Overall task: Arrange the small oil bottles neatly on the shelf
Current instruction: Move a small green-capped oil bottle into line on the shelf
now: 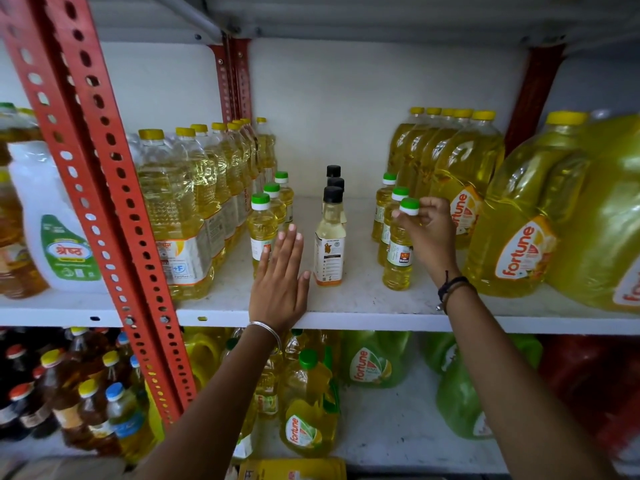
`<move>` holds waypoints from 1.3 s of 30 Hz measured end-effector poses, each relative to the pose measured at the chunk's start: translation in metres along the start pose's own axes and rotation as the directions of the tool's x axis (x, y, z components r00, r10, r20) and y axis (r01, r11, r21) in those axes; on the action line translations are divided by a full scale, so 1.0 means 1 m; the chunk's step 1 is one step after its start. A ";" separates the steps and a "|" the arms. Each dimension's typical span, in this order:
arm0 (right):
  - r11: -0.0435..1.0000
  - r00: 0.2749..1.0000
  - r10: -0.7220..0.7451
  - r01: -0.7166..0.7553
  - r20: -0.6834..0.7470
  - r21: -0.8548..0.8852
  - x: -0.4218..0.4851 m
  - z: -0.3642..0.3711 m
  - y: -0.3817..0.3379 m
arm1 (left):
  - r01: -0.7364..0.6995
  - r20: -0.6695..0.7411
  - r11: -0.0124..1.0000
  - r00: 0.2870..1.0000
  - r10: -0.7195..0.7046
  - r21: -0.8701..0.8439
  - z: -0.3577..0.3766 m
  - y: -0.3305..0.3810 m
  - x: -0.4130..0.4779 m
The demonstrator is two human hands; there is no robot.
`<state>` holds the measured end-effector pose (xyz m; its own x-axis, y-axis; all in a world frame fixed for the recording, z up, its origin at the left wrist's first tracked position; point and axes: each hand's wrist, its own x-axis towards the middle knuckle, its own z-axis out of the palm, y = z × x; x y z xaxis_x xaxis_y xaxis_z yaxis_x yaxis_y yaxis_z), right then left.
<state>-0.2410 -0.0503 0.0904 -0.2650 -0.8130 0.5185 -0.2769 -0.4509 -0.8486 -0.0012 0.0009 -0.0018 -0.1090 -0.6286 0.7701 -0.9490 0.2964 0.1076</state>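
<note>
The right hand (pixel 427 233) is pinching the green cap of the front bottle (pixel 398 251), clear plastic holding yellow oil, at 3 o'clock on the white shelf (pixel 363 299). The left hand (pixel 280 275) is lying flat, fingers spread, holding nothing, beside another bottle (pixel 261 230) at 9 o'clock.

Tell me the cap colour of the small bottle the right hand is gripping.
Green top over a white collar on the small bottle; the head view shows it.

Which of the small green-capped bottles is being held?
The front bottle of the right-hand row: the right hand pinches its green cap; the others stand untouched.
</note>
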 end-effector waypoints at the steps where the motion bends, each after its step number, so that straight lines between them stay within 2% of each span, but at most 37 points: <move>1: 1.000 1.000 0.003 -0.003 0.011 -0.003 -0.001 0.000 0.001 | 0.001 -0.002 1.000 1.000 -0.001 0.001 0.000 0.000 0.000; 9: 0.995 0.998 -0.014 0.020 0.057 -0.100 0.000 -0.006 -0.004 | -0.008 -0.011 1.000 1.000 0.008 0.001 0.000 -0.002 0.004; 21: 0.998 0.992 -0.040 0.046 0.118 -0.050 -0.037 -0.036 -0.021 | 0.002 -0.003 1.000 1.000 -0.002 -0.011 0.001 -0.001 0.000; 33: 0.996 0.994 -0.043 0.050 0.100 -0.072 -0.051 -0.039 -0.022 | 0.012 0.029 1.000 1.000 -0.012 -0.026 0.000 0.000 -0.001; 35: 0.995 0.996 -0.036 0.043 0.079 -0.089 -0.054 -0.039 -0.022 | 0.009 0.028 0.999 1.000 -0.008 -0.037 -0.002 0.000 -0.002; 37: 0.992 0.998 -0.057 0.056 -0.006 -0.109 -0.059 -0.039 -0.028 | 0.016 0.020 0.999 1.000 -0.015 -0.047 -0.006 -0.004 -0.006; 39: 0.980 0.975 -0.177 0.161 -0.135 -0.121 -0.067 -0.036 -0.039 | 0.030 0.004 0.998 1.000 -0.030 -0.047 -0.010 -0.011 -0.010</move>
<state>-0.2459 0.0350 0.0923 -0.3343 -0.6631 0.6697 -0.4257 -0.5277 -0.7350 0.0130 0.0114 -0.0039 -0.0815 -0.6399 0.7642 -0.9368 0.3110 0.1605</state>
